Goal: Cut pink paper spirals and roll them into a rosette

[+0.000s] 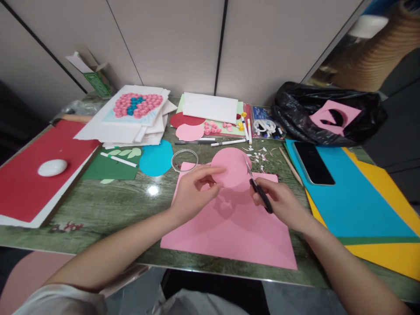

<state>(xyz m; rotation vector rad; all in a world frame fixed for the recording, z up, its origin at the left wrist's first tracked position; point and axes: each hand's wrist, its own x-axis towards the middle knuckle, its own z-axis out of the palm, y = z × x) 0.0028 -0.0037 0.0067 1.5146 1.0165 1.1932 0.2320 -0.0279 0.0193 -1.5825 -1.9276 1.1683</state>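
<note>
A round pink paper disc (231, 168) is held above the table by my left hand (198, 186), its left edge pinched between thumb and fingers. Black-handled scissors (261, 195) are gripped in my right hand (278, 197), their blades pointing up at the disc's right edge. Whether the blades have paper between them I cannot tell. Beneath both hands lies a large pink paper sheet (229, 236), with the disc's shadow falling on it. A silver ring (184, 160) rests just beyond my left hand.
Small paper scraps (260, 157) lie behind the disc. At right are a phone (314, 162) on blue paper (354, 201) and a black plastic bag (292, 109) with a cut pink sheet. At left are a blue disc (155, 158), red paper (36, 192) and a white oval object (52, 167).
</note>
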